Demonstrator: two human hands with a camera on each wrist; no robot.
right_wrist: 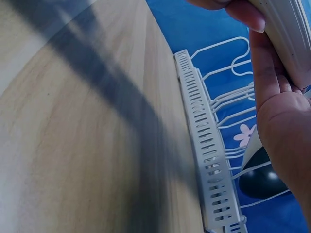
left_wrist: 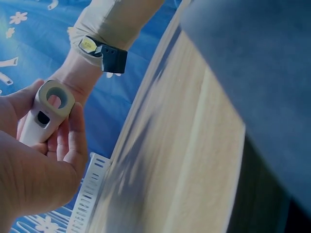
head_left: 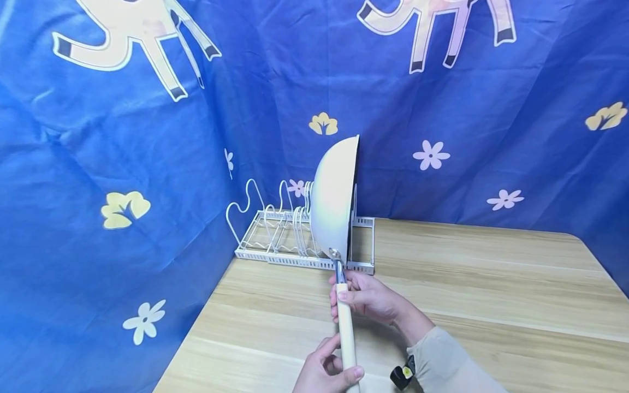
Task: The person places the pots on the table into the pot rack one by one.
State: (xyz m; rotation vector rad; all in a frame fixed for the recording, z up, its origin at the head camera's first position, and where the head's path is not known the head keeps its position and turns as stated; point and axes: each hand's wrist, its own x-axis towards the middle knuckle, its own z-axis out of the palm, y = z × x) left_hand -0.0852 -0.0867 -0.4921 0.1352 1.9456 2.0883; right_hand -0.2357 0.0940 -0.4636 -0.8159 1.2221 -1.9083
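A white wok [head_left: 334,196] stands on edge in the right part of a white wire rack [head_left: 295,263], its open side turned right. Its cream handle [head_left: 346,327] slopes down towards me from a metal neck. My right hand [head_left: 371,297] grips the handle near that neck, thumb across it. Lower down, my left hand [head_left: 328,368] pinches the handle close to its end. In the left wrist view, the handle end [left_wrist: 36,126] shows a round hole between my left thumb and fingers. The right wrist view catches part of the wok's dark surface [right_wrist: 260,182] beyond the rack wires.
Several wire dividers [head_left: 267,229] rise from the rack left of the wok. Blue patterned cloth [head_left: 162,262] hangs along the left and back of the wooden table [head_left: 467,273]. A small black wrist camera [head_left: 400,376] sits at my right cuff.
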